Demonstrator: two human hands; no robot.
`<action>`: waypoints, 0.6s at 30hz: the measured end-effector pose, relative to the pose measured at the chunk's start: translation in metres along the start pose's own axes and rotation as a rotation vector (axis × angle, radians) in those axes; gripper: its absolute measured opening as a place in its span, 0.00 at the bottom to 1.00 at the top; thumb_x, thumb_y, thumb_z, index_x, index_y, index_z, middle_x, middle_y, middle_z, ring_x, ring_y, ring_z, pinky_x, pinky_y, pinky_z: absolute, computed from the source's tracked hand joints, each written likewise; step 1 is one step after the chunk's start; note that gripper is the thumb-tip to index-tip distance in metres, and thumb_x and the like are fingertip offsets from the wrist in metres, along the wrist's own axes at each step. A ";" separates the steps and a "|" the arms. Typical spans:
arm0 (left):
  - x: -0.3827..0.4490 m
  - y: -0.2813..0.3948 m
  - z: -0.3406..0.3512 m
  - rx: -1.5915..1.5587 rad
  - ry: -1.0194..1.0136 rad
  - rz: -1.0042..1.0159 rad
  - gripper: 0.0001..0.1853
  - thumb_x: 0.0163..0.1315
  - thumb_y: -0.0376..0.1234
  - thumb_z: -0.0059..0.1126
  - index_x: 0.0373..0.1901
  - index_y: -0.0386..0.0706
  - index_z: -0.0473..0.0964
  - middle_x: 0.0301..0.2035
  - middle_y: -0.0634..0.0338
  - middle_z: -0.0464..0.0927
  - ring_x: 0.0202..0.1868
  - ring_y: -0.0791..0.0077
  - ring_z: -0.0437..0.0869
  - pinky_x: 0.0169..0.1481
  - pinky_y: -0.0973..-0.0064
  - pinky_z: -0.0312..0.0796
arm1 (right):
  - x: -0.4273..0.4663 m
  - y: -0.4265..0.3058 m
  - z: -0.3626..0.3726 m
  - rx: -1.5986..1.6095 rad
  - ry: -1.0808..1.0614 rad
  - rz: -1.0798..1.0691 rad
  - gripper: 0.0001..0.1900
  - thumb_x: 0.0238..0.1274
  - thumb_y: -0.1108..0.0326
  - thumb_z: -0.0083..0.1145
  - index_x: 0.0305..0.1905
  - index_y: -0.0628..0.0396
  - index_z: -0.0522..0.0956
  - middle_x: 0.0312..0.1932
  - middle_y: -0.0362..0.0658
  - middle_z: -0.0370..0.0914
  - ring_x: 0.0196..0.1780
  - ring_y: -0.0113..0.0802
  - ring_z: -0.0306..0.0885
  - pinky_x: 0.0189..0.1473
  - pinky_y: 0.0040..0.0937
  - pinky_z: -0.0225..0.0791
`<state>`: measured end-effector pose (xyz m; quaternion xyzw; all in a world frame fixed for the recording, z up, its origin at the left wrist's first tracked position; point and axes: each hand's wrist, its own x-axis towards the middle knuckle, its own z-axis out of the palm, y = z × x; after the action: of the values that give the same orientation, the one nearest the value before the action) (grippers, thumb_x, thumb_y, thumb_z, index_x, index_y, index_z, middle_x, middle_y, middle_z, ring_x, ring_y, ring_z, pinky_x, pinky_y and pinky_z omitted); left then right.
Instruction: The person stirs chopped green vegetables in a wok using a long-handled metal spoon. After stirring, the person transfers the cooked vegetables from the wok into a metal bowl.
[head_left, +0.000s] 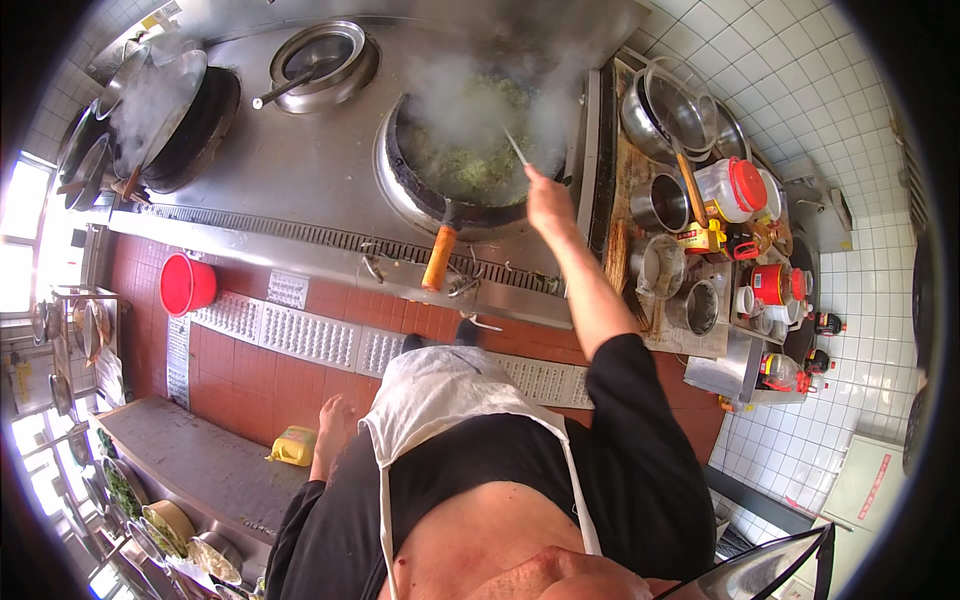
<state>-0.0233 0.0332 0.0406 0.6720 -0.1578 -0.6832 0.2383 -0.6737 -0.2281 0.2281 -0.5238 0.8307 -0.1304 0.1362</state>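
Note:
My right hand (551, 202) grips the handle of a long metal cooking utensil (515, 145) over a large wok. Its far end is lost in the steam, so I cannot tell whether it is a ladle or a spatula. Chopped green food (472, 161) fills the wok (420, 187), partly veiled by steam. The wok's wooden handle (439, 259) points towards me over the stove's front edge. Down at my side hangs my left hand (337, 424), slightly blurred, its fingers loosely bent and nothing seen in it.
Another wok (217, 127) steams at the left of the steel stove (315, 161). A lidded-looking pot with a ladle (285, 88) sits behind. Pots (660, 202), jars and bottles crowd the right-hand counter. A red bucket (187, 285) and a yellow jug (294, 445) are lower left.

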 end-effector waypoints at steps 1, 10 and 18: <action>0.004 -0.013 -0.011 0.118 -0.033 0.075 0.19 0.78 0.39 0.61 0.62 0.38 0.82 0.51 0.55 0.88 0.50 0.64 0.91 0.57 0.65 0.84 | 0.001 -0.012 0.013 0.036 0.035 -0.004 0.25 0.88 0.66 0.38 0.81 0.43 0.72 0.28 0.47 0.84 0.22 0.27 0.77 0.19 0.32 0.71; 0.032 -0.036 -0.068 0.198 -0.027 0.103 0.15 0.76 0.37 0.62 0.57 0.40 0.82 0.42 0.59 0.86 0.41 0.68 0.89 0.42 0.68 0.82 | -0.123 0.018 -0.101 0.077 -0.131 -0.169 0.25 0.89 0.68 0.42 0.82 0.45 0.72 0.24 0.36 0.75 0.20 0.25 0.68 0.21 0.32 0.66; 0.040 0.086 0.050 0.088 -0.096 0.087 0.22 0.78 0.43 0.60 0.65 0.38 0.77 0.46 0.53 0.88 0.42 0.70 0.90 0.44 0.72 0.83 | -0.074 0.008 -0.016 -0.008 -0.165 0.098 0.26 0.92 0.63 0.31 0.84 0.45 0.68 0.25 0.36 0.76 0.16 0.18 0.60 0.15 0.22 0.57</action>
<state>-0.0624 -0.0656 0.0550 0.6410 -0.2278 -0.6959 0.2303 -0.6553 -0.1568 0.2468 -0.4921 0.8418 -0.0765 0.2083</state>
